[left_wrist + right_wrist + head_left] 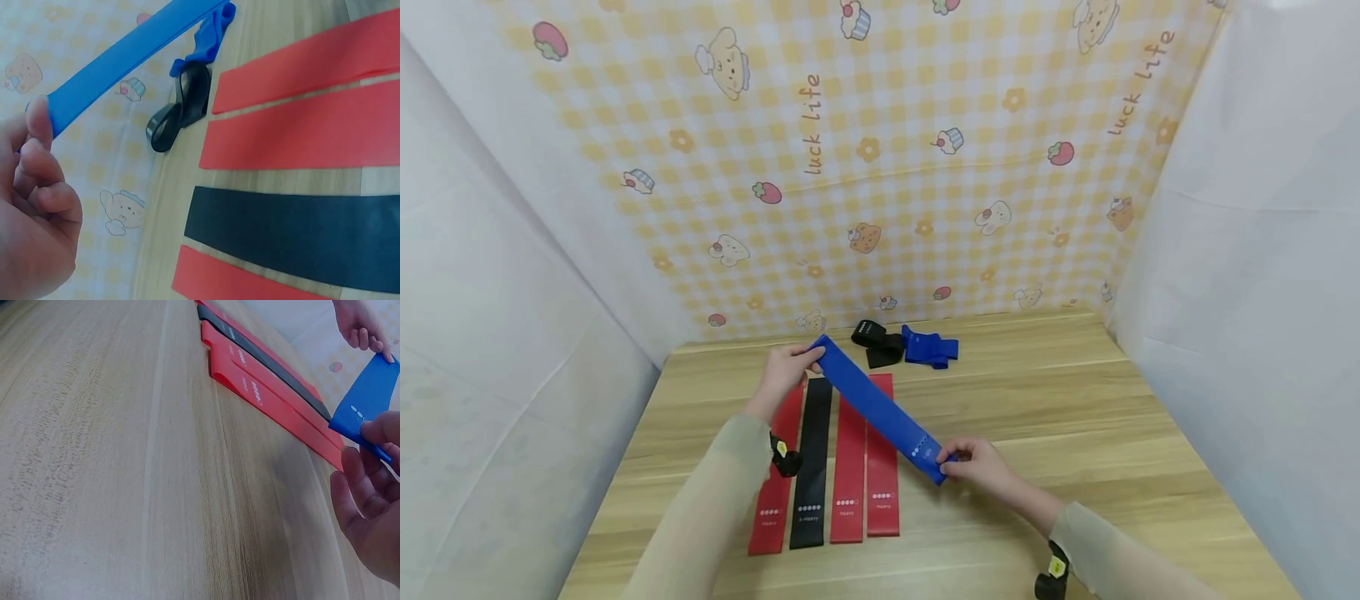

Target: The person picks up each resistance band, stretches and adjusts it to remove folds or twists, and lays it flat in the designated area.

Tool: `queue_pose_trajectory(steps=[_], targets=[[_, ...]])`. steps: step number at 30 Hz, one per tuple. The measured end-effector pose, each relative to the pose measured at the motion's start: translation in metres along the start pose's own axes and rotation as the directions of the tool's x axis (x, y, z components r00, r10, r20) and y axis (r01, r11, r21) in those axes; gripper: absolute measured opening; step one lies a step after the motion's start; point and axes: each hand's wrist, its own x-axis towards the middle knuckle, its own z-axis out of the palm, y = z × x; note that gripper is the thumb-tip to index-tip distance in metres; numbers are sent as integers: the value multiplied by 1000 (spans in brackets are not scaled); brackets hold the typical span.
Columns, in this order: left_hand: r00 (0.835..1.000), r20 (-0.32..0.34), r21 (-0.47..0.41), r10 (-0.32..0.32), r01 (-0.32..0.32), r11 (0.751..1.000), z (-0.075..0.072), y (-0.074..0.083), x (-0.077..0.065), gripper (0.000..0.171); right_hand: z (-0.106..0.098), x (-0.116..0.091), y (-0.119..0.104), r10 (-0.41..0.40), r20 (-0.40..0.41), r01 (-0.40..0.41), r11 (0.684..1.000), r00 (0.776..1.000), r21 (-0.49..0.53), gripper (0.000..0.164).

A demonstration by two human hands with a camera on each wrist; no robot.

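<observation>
The blue band (pixel 877 407) is stretched flat between the person's two hands, lifted off the table (pixel 1075 433) and slanting across the row of bands that lie there. Its long axis runs from far-left to near-right: the far end sits in the left hand (pixel 786 369), the near end, the one printed with white dots, sits in the right hand (pixel 981 468).

The grip on each end is a pinch. In the left wrist view the thumb and curled fingers (pixel 39 164) of the left hand clamp the band's end edge, and the strip runs away from that hand toward the wall. In the right wrist view the right hand's thumb and fingertips (pixel 382 432) close on the dotted end, with the palm turned toward the table.

Below the band lie four flat ones, side by side and parallel, their long axes running away from the person: a red band (pixel 772 492) on the left, a black band (pixel 812 467) next to it, then two more red bands (pixel 865 483). The blue band crosses over the far ends of the black one and the two right-hand red ones at an angle, so it is not lined up with them; its near end hangs to the right of the row, over bare wood just beside the rightmost red band.

Further back, near the wall, a crumpled black band (pixel 876 342) and a crumpled blue band (pixel 929 347) lie touching, well apart from both hands.
</observation>
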Motion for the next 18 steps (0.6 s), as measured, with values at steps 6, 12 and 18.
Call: queue_pose_trajectory(steps=[6,12,18], targets=[[1000,12,-102,-28,29,994,8,5,-5,44,1,-4,-1,-2,1,2,1000,1000,-29,9],[999,29,-154,-13,18,988,17,10,-7,45,4,-8,-3,5,25,-3,998,1000,-67,7],[999,34,-207,-12,19,978,28,17,-6,43,9,-12,-2,4,60,2,996,998,-92,9]])
